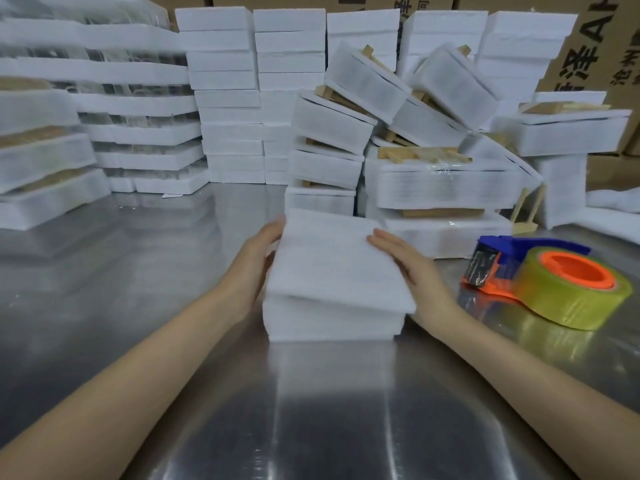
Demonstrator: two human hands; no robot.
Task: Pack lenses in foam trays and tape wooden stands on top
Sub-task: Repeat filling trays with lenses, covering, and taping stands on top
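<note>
A white foam tray (332,320) sits on the steel table in front of me, with a white foam lid (339,261) lying on top, slightly askew and lifted at the near left edge. My left hand (256,261) lies flat against the left side of the lid and tray. My right hand (412,268) presses its straight fingers on the lid's right edge. No lens is visible; the tray's inside is covered. A tape dispenser (550,282) with a yellowish roll, orange hub and blue handle lies to the right of my right hand.
Taped foam packs with wooden stands (422,154) are piled behind the tray. Plain foam tray stacks (228,98) stand at the back centre, trays with clear lenses (138,116) at the back left. Cardboard boxes (588,46) line the rear. A loose wooden stand (526,209) leans at right.
</note>
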